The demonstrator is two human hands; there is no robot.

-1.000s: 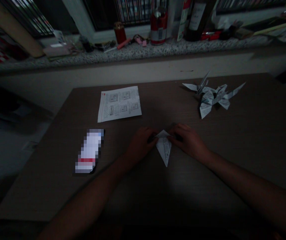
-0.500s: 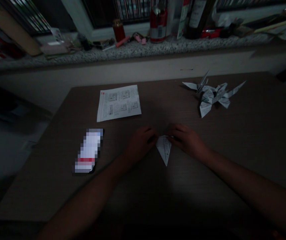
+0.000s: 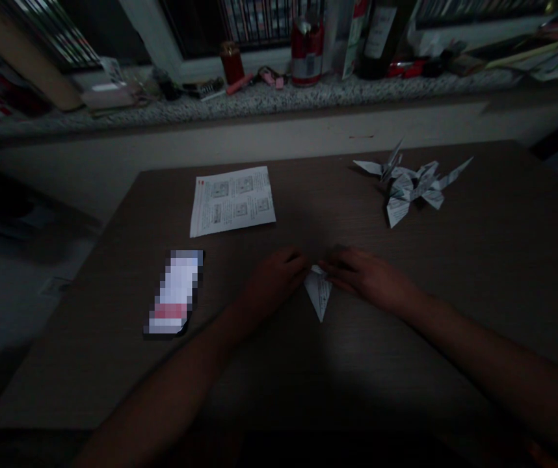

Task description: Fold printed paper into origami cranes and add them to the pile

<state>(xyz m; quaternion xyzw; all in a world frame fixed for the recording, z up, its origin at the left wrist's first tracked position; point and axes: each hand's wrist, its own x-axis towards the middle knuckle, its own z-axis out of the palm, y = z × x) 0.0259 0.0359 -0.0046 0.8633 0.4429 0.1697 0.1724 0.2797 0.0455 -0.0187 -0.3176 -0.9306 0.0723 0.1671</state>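
Observation:
A small piece of folded printed paper [image 3: 318, 299] lies on the table, its narrow point toward me. My left hand [image 3: 281, 273] is closed on its upper left edge, fingers bent. My right hand [image 3: 359, 273] presses the upper right edge with its fingers together. Both hands hide parts of the paper's top. Beyond my right hand sit several folded paper cranes [image 3: 413, 185], made from printed sheets and bunched together.
A flat printed sheet [image 3: 233, 201] lies beyond my left hand. To the left is a phone [image 3: 174, 292] with a lit, blurred screen. Behind the wooden table [image 3: 113, 377] runs a stone windowsill [image 3: 259, 104] holding a red can [image 3: 307, 55], a dark bottle [image 3: 381, 39] and a small jar [image 3: 231, 62].
My right hand's fingers have moved slightly left and down over the top of the folded paper, covering more of its right edge. My left hand stays nearly in place.

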